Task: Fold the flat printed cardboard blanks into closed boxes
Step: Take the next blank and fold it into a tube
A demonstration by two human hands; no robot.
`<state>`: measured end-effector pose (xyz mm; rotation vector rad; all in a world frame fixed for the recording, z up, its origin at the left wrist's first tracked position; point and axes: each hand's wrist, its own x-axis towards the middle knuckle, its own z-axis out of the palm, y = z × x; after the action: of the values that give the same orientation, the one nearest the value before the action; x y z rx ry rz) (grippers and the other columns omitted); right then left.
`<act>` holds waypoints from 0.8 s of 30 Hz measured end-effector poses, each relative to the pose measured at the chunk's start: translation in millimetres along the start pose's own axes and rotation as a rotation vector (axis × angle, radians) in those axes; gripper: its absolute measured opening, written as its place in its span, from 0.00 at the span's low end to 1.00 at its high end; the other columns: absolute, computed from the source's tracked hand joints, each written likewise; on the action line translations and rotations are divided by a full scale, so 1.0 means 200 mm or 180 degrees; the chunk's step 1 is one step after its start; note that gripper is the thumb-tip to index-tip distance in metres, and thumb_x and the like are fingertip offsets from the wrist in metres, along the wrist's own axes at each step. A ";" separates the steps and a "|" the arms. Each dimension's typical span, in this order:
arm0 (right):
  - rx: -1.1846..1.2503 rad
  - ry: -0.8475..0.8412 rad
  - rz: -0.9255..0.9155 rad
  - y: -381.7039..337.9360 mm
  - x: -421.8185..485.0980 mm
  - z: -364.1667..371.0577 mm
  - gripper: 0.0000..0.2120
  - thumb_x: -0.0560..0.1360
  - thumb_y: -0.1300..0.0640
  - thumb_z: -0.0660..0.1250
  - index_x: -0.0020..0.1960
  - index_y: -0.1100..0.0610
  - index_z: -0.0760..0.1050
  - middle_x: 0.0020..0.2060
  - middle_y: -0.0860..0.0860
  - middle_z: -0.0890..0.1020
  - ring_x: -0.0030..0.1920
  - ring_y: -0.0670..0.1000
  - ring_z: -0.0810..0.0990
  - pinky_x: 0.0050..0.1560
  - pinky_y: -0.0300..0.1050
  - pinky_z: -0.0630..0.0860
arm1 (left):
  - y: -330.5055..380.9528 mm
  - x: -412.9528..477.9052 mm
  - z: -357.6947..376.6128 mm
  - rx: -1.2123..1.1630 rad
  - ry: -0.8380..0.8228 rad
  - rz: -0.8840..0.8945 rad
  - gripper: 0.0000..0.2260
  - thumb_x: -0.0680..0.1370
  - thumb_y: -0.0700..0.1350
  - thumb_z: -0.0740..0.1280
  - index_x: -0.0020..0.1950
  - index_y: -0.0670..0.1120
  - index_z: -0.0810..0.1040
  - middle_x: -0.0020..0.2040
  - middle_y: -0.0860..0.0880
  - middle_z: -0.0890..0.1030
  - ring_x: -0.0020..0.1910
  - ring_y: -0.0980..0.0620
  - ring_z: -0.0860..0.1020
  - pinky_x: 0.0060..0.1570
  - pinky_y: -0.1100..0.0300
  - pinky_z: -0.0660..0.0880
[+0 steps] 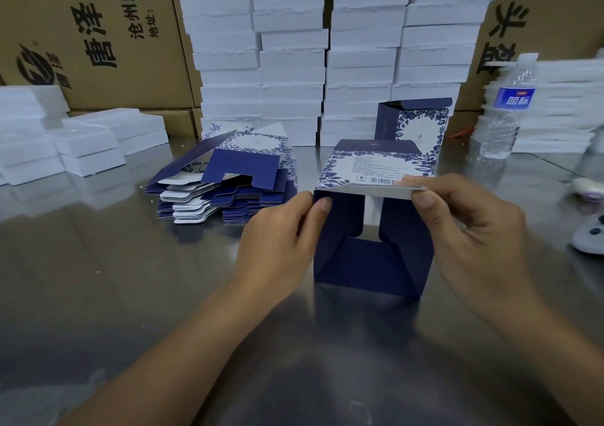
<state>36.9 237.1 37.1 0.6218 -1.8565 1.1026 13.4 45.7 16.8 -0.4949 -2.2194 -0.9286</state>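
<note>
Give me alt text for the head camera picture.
The left hand and right hand pinch the upper corners of a half-folded box on a steel table. Flat blanks lie stacked to its left; white boxes and a bottle stand behind.

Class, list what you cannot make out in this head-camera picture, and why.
Head view: small print on the half-folded box: too small, blurred.
Head view: white device: cut off by the right edge.
Head view: lower part of the upright box: hidden behind the half-folded box.
</note>
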 end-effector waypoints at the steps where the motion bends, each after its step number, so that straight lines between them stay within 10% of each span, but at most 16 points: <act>1: 0.0006 0.0021 0.0031 0.00 0.00 0.00 0.02 0.75 0.46 0.61 0.45 0.39 0.73 0.38 0.27 0.78 0.41 0.30 0.75 0.43 0.24 0.66 | -0.01 0.00 0.00 -0.0068 -0.0117 -0.0029 0.18 0.79 0.57 0.56 0.32 0.51 0.60 0.24 0.48 0.67 0.27 0.46 0.72 0.29 0.49 0.64; 7: 0.0089 0.0097 0.0108 0.00 -0.01 0.00 0.16 0.75 0.37 0.57 0.47 0.48 0.76 0.44 0.39 0.80 0.47 0.32 0.77 0.48 0.27 0.69 | -0.07 0.01 0.00 0.0158 -0.1246 -0.0221 0.18 0.78 0.59 0.58 0.34 0.49 0.68 0.28 0.50 0.72 0.31 0.48 0.72 0.34 0.52 0.69; 18: 0.0096 0.0164 0.0169 0.02 -0.01 0.00 0.16 0.75 0.38 0.57 0.46 0.49 0.76 0.44 0.38 0.79 0.45 0.30 0.76 0.45 0.25 0.68 | -0.07 0.01 0.00 0.0193 -0.1247 -0.0163 0.20 0.79 0.55 0.59 0.29 0.51 0.61 0.24 0.52 0.64 0.27 0.52 0.64 0.30 0.55 0.60; 24: 0.0127 0.0127 0.0132 0.02 -0.01 0.00 0.16 0.75 0.38 0.58 0.46 0.50 0.76 0.45 0.38 0.79 0.47 0.30 0.76 0.49 0.25 0.68 | -0.08 -0.01 0.00 0.0773 -0.1756 -0.0327 0.17 0.78 0.60 0.60 0.35 0.51 0.71 0.38 0.50 0.79 0.40 0.48 0.76 0.37 0.56 0.69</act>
<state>34.7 238.2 33.9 0.5823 -1.8244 1.1735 5.1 35.5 7.8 -0.5767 -2.8329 -0.6033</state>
